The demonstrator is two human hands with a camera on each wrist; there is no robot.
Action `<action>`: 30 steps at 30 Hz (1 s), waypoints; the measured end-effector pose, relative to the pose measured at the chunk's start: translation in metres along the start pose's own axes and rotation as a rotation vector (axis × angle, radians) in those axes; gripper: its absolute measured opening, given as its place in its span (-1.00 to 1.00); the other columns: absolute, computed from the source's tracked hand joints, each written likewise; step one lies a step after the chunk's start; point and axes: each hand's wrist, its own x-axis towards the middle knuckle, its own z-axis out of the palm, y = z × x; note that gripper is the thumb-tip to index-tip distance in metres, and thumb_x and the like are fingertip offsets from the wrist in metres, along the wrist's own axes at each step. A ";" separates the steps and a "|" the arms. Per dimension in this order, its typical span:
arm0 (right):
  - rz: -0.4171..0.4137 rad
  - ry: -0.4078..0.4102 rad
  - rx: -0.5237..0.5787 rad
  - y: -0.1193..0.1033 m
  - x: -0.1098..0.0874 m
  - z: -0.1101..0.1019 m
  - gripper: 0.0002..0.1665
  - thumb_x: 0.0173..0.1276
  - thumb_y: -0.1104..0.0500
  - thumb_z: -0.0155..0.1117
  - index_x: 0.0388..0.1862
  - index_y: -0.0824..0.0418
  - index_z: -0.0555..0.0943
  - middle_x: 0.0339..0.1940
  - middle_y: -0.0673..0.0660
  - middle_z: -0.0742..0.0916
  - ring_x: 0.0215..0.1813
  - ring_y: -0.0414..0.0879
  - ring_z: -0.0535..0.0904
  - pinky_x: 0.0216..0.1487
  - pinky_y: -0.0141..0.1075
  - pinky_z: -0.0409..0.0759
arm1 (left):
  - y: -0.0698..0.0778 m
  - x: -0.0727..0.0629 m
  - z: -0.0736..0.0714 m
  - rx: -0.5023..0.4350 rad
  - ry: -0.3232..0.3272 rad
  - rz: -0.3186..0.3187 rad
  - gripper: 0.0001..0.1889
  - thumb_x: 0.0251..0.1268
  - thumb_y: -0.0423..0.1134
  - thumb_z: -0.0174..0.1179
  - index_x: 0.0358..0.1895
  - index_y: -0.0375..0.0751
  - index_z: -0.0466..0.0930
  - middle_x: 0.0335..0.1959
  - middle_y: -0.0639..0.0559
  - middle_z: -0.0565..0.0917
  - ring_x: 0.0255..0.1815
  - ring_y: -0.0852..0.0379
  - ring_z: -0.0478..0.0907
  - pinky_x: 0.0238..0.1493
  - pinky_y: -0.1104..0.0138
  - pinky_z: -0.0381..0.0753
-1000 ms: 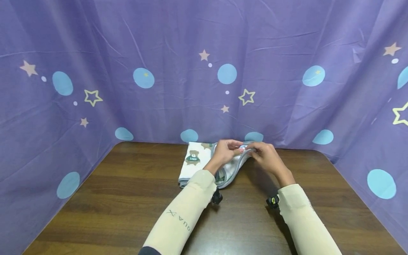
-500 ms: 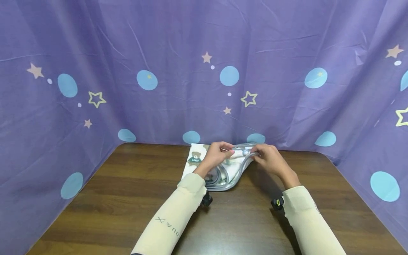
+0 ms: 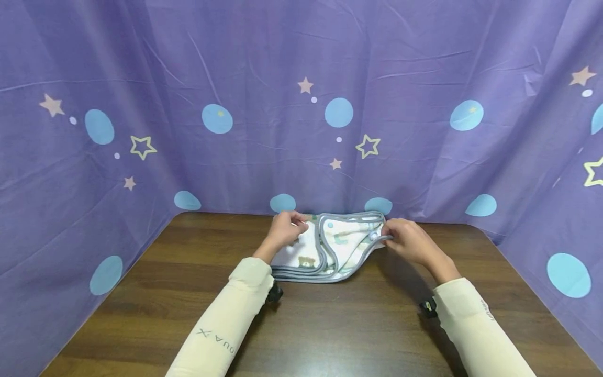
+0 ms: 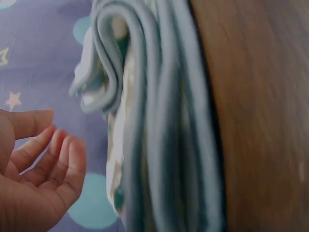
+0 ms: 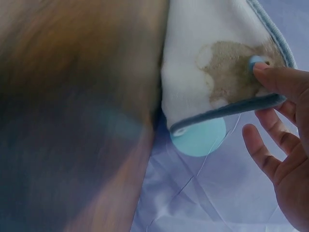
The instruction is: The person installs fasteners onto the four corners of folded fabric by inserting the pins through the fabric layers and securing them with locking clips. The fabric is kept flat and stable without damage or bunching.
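A folded white cloth [image 3: 301, 256] with a bear print and grey-blue piping lies at the back of the table. My right hand [image 3: 412, 243] pinches its right-hand corner. In the right wrist view, the thumb [image 5: 280, 79] presses beside a small blue snap button [image 5: 256, 61] on a brown printed patch, fingers behind the cloth. My left hand [image 3: 285, 230] hovers over the left part of the cloth, holding nothing. The left wrist view shows its fingers [image 4: 72, 166] loosely bent and apart from the stacked, piped folds [image 4: 164, 121].
The brown wooden table [image 3: 330, 324] runs toward me. A purple curtain [image 3: 264, 173] with stars and blue dots stands right behind its far edge and along both sides. Black wrist cameras [image 3: 427, 307] sit at both cuffs.
My left hand has let go of the upper flap and moved left. My right hand, still pinching the corner, has shifted slightly right and down. The flap now lies spread to the right.
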 end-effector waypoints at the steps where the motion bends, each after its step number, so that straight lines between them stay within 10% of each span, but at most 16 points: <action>1: -0.004 -0.010 -0.008 0.001 -0.001 0.000 -0.66 0.05 0.43 0.56 -0.42 0.06 0.61 -0.47 -0.14 0.60 -0.38 -0.21 0.46 -0.34 -0.22 0.49 | -0.003 -0.001 -0.003 0.030 0.008 -0.005 -0.82 0.24 -0.33 0.40 -0.13 -0.32 0.76 -0.34 -0.06 0.77 -0.26 0.04 0.69 -0.17 0.28 0.66; 16: -0.020 -0.158 -0.131 0.004 -0.024 -0.008 -0.56 -0.06 0.41 0.56 -0.48 -0.05 0.54 -0.48 -0.21 0.56 -0.36 -0.27 0.46 -0.36 -0.25 0.48 | -0.031 -0.008 -0.034 0.256 0.018 -0.168 -0.78 0.14 -0.30 0.42 -0.14 -0.29 0.76 -0.20 -0.11 0.75 -0.07 -0.09 0.64 0.01 0.15 0.64; 23: -0.048 -0.268 -0.167 0.001 -0.035 -0.013 -0.54 -0.05 0.37 0.60 -0.50 -0.07 0.50 -0.50 -0.18 0.52 -0.38 -0.29 0.39 -0.41 -0.32 0.41 | -0.037 -0.010 -0.035 0.183 -0.030 -0.299 -0.70 0.14 -0.33 0.49 -0.09 -0.36 0.67 -0.08 -0.22 0.67 -0.19 -0.06 0.66 -0.41 0.28 0.73; 30: -0.078 -0.310 -0.176 -0.001 -0.043 -0.019 -0.59 -0.01 0.33 0.59 -0.50 -0.09 0.54 -0.50 -0.22 0.55 -0.38 -0.32 0.40 -0.43 -0.35 0.40 | -0.039 -0.013 -0.037 0.078 -0.101 -0.369 -0.60 0.12 -0.39 0.48 0.03 -0.37 0.60 0.01 -0.25 0.60 -0.11 -0.06 0.62 -0.34 0.22 0.75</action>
